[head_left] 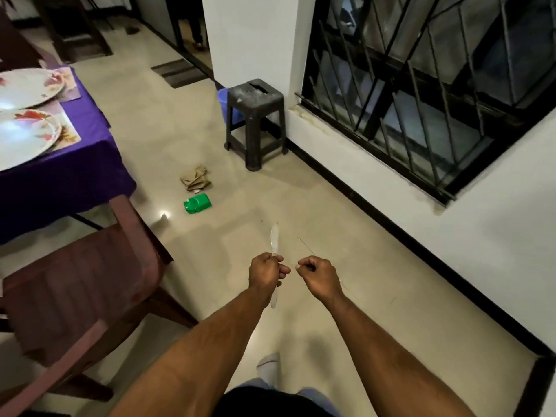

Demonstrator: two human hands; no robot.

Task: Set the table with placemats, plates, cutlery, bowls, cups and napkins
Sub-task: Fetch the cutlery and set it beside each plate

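Observation:
My left hand (266, 273) is closed around a pale plastic knife (274, 240); the blade sticks up past my fist and the handle end shows below it. My right hand (319, 276) is fisted beside it, pinching what looks like a thin transparent wrapper or strand (307, 246) that is hard to make out. Both hands are over the floor, well right of the table. At the left edge the table under a purple cloth (90, 121) carries two white floral plates (28, 85) (24, 136) on patterned placemats (70, 130).
A dark wooden chair (84, 281) stands at the table's near corner. On the floor lie a green plastic object (197, 203) and folded brown paper (196, 182). A black plastic stool (255, 121) and blue bin (224, 103) stand by the white wall. Barred window at right.

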